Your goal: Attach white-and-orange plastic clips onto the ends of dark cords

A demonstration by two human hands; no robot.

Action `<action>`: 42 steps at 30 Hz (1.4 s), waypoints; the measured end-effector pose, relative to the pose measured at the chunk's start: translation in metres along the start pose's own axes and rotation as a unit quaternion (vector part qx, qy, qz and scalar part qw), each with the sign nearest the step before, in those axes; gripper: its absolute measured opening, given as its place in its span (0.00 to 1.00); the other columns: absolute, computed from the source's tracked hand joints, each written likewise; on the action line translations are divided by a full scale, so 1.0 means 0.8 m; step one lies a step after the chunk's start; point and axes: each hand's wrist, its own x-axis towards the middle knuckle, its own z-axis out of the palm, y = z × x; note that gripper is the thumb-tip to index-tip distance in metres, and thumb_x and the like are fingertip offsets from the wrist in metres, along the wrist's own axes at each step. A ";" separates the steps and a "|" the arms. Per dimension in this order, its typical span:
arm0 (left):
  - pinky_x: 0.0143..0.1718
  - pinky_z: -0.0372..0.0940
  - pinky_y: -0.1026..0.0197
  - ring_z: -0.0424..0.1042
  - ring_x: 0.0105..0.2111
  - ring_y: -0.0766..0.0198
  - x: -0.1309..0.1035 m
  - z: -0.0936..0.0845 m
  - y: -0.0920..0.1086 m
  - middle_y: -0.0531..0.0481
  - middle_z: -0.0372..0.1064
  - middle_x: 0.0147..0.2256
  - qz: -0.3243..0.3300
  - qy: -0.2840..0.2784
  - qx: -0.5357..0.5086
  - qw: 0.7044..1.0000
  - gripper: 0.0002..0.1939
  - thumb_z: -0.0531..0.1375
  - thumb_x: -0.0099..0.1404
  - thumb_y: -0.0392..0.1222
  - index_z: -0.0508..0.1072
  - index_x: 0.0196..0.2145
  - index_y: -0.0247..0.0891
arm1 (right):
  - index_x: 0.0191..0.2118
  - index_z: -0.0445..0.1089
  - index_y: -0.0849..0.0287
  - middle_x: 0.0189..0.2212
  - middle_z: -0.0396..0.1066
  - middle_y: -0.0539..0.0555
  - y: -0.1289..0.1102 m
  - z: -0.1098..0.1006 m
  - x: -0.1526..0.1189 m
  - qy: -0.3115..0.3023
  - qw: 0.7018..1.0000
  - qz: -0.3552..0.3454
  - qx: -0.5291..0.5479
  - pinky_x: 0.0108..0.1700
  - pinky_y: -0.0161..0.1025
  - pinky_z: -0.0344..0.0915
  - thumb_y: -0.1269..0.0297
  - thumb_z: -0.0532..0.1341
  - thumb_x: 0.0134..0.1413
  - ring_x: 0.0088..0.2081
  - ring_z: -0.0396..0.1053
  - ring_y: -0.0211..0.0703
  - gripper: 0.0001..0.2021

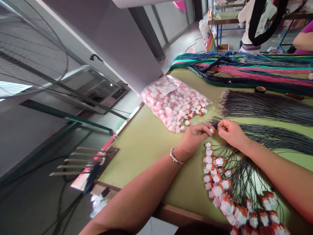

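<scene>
Between the thumb and fingers of my left hand (195,135) is a small white-and-orange connector (212,131). Just to its right, my right hand (230,130) is closed in a pinch on a thin dark wire, whose tip points toward the connector. Whether the wire touches the connector I cannot tell. Below both hands lies a curved row of white-and-orange connectors (216,178) with dark wires (244,173) attached. A clear plastic bag (168,98) full of similar connectors lies beyond my left hand, with several spilling from its mouth.
Two bundles of dark wires (266,107) stretch to the right. Coloured cables (244,70) run along the far side, near a roll of black tape (260,89). A pronged rack (80,164) sits at the table's left edge. People stand at the back right.
</scene>
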 end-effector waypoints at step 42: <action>0.46 0.65 0.50 0.70 0.41 0.54 -0.002 -0.043 0.038 0.41 0.73 0.38 0.098 0.047 0.517 0.849 0.10 0.56 0.64 0.40 0.77 0.39 0.38 | 0.32 0.72 0.61 0.13 0.57 0.43 -0.020 -0.011 -0.004 -0.049 0.992 0.076 0.090 0.21 0.33 0.47 0.57 0.62 0.45 0.17 0.51 0.32 0.12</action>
